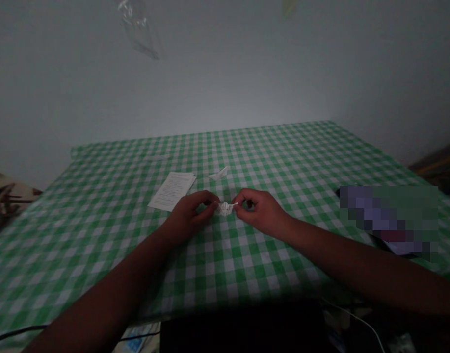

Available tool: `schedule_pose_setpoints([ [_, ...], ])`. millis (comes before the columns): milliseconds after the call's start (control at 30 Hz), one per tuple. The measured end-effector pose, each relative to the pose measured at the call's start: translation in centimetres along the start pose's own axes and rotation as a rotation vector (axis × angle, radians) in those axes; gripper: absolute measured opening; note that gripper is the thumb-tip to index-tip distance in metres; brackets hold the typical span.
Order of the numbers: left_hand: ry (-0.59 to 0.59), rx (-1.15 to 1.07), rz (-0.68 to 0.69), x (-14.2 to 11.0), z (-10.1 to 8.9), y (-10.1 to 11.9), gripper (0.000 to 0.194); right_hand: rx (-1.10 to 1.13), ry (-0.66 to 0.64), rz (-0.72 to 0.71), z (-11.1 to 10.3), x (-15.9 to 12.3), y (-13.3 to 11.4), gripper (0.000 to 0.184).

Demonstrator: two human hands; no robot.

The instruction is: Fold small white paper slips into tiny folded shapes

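A small piece of folded white paper (225, 209) is held just above or on the checked cloth, between my two hands. My left hand (193, 212) pinches its left end between thumb and fingers. At its right end, my right hand (259, 210) grips in the same way. Beyond my hands lies another folded white paper piece (219, 173). Sheets of printed paper (172, 190) rest beside my left hand, their lower right corner partly behind it. The fine folds of the held paper are too small to make out.
A green and white checked cloth (302, 157) covers the table. A white strip (157, 158) lies toward the back left. On the right is a dark-edged flat object (379, 220), mostly blurred out. A black cable (18, 332) runs along the front left, and a wall stands behind.
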State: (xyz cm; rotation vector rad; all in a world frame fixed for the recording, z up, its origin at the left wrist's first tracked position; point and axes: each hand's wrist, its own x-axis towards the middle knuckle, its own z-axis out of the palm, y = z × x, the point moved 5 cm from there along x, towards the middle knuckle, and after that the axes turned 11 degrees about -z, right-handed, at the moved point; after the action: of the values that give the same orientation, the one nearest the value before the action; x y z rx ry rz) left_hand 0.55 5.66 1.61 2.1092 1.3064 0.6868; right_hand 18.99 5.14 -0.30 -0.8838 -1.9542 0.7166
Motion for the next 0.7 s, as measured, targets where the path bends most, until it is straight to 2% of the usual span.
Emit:
schedule_pose_setpoints([
  [133,-0.01,0.02,0.003,-0.1,0.0,0.4,0.017,0.036,0.009,0.027,0.0,0.0,0.2,0.004],
  [267,-0.011,0.084,0.016,-0.2,0.1,0.8,0.017,0.053,0.004,-0.011,0.1,0.0,-0.2,0.005],
  [533,-0.079,0.222,0.313,-0.7,0.5,1.6,0.024,-0.032,-0.001,-0.141,0.1,0.2,-0.9,0.009],
  [700,-0.066,0.324,0.331,-0.6,0.5,1.4,0.015,-0.016,0.012,-0.175,0.1,0.2,-1.0,0.01],
])
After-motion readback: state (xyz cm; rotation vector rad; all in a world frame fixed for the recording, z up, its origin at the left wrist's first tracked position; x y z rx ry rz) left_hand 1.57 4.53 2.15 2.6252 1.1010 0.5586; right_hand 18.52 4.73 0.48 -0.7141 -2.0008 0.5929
